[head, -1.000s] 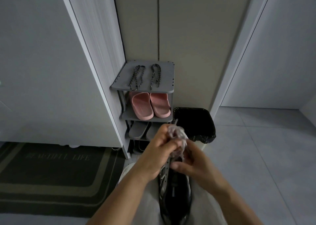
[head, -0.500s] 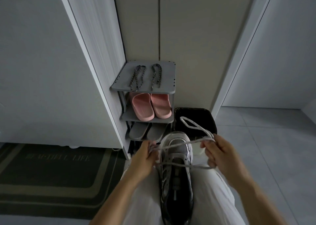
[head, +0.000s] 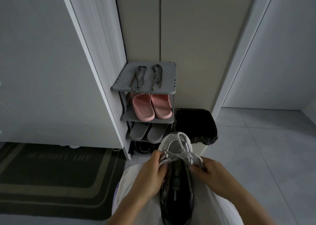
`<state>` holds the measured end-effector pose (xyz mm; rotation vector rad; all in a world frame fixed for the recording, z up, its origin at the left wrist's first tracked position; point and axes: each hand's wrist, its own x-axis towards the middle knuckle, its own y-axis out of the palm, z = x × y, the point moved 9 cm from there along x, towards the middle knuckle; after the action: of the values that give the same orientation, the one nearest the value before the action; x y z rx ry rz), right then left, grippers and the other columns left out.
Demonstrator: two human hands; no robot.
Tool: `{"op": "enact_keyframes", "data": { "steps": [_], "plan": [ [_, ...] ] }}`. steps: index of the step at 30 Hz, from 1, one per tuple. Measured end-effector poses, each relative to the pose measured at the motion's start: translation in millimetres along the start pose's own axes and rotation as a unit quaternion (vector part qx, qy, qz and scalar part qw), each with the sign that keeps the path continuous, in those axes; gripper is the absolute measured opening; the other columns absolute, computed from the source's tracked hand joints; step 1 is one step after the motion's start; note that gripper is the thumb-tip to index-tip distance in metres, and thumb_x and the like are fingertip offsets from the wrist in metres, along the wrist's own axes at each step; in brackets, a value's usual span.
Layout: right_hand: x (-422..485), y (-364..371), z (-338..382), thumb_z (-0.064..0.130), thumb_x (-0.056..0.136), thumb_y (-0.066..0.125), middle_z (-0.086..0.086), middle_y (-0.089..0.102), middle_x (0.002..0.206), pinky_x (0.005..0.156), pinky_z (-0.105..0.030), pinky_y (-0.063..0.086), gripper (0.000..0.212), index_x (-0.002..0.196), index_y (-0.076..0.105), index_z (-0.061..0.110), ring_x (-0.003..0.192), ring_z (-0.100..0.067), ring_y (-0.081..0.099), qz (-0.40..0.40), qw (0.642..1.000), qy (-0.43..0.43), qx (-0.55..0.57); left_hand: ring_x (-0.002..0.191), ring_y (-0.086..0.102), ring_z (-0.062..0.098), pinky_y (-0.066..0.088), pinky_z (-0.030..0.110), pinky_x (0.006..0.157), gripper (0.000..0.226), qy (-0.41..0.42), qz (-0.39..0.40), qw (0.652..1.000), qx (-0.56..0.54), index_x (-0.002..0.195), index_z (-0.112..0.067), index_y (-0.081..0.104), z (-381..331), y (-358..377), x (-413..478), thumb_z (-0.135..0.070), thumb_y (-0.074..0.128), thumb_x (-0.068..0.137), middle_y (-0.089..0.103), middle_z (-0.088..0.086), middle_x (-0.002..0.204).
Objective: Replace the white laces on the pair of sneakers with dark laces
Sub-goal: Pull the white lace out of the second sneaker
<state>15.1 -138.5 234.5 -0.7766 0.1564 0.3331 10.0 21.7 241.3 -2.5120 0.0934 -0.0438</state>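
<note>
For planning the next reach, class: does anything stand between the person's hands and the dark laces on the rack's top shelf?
Nothing visible does: the dark laces lie alone on the top shelf, open air before them. But the left hand and right hand both grip the white lace of the sneaker.

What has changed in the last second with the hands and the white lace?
The left hand and right hand, bunched together over the toe a second ago, pulled the white lace wide apart, then came back beside the sneaker, each still gripping lace. The sneaker stays on the lap; the dark laces stay on the rack.
</note>
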Motion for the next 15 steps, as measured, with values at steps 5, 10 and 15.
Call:
{"op": "enact_keyframes", "data": {
  "steps": [5, 10, 15],
  "plan": [
    [-5, 21, 30, 0.032, 0.091, 0.053, 0.013, 0.060, 0.049, 0.049, -0.010, 0.038, 0.020, 0.076, 0.063, 0.022, 0.046, 0.003, 0.055, -0.009, 0.958, 0.012, 0.285, 0.094, 0.050, -0.005, 0.042, 0.008, 0.080, 0.024, 0.072, -0.040, 0.992, -0.095, 0.102, -0.035, 0.037, -36, 25, -7, -0.019, 0.049, 0.088, 0.042, -0.018, 0.103],
    [6, 19, 10, 0.011, 0.093, 0.051, -0.014, 0.072, 0.079, 0.065, -0.031, 0.055, 0.019, 0.091, 0.069, 0.005, 0.070, -0.018, 0.067, -0.066, 0.904, 0.057, 0.418, 0.122, 0.032, 0.004, 0.030, 0.018, 0.105, 0.050, 0.072, 0.024, 0.992, -0.099, 0.113, -0.044, 0.035, -33, 28, -1, -0.050, 0.047, 0.065, 0.026, -0.025, 0.124],
    [18, 8, -17, 0.012, 0.093, 0.051, -0.006, 0.061, 0.057, 0.057, -0.026, 0.049, 0.026, 0.072, 0.061, 0.000, 0.054, -0.014, 0.058, -0.127, 0.891, 0.085, 0.427, 0.122, 0.038, 0.017, 0.026, 0.034, 0.101, 0.094, -0.033, 0.094, 0.944, 0.314, 0.144, -0.020, 0.011, 7, 26, -9, -0.062, 0.054, 0.073, 0.040, -0.005, 0.131]
  ]
}}
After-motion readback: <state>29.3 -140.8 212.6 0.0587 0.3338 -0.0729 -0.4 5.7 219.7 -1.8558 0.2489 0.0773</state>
